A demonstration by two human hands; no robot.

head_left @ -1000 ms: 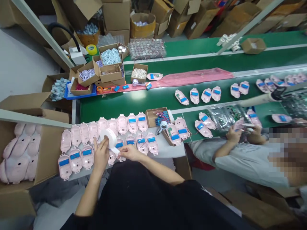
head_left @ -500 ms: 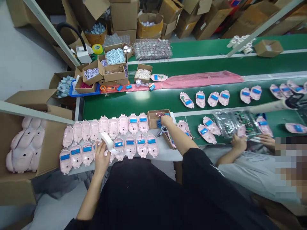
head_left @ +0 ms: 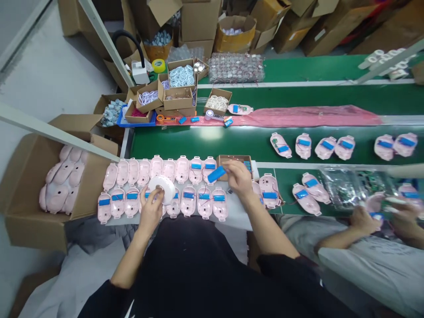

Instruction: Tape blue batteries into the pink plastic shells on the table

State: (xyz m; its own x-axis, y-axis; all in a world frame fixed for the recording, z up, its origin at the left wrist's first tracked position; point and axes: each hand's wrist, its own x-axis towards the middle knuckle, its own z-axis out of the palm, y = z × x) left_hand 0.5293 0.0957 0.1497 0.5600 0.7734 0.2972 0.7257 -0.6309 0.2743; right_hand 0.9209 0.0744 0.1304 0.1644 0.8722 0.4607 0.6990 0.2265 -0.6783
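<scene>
My left hand is closed on a roll of white tape, which it keeps just above the pink plastic shells. In my right hand the fingertips pinch a blue battery pack, held up in front of a small cardboard box with more blue batteries inside. Two rows of pink shells lie below my hands. A shell in the far row has no battery, while a near one has a blue battery across it. The tape roll hides part of several shells.
A co-worker's hands hold a pink shell at the right. Several battery-fitted shells lie on the green bench. At left stands a large carton of pink shells. Small boxes of rings stand at the back, near a slanted metal post.
My right hand has come out of the small box, lifting a blue battery pack. The tape roll in my left hand has turned flatter. The view has swung to the left.
</scene>
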